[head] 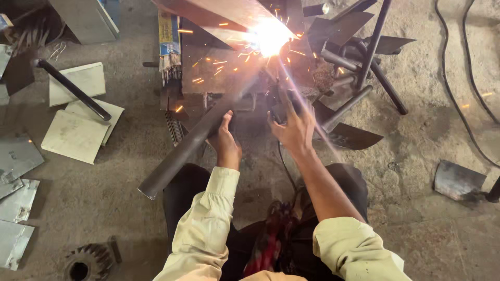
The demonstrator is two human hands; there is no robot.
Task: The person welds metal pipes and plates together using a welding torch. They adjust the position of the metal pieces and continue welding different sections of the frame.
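Observation:
My left hand grips a long dark steel pipe that slants from lower left up toward the work. My right hand is closed on a black welding electrode holder; its rod points up to a bright white arc throwing orange sparks. The arc burns where a flat rusty steel plate meets a welded frame of pipes and blades. Glare hides the joint itself. A black cable runs from the holder back toward my lap.
Pale square plates and a black rod lie at left, grey sheet pieces at far left. A packet of welding rods sits by the plate. A gear lies bottom left. Cables and a metal blade are at right.

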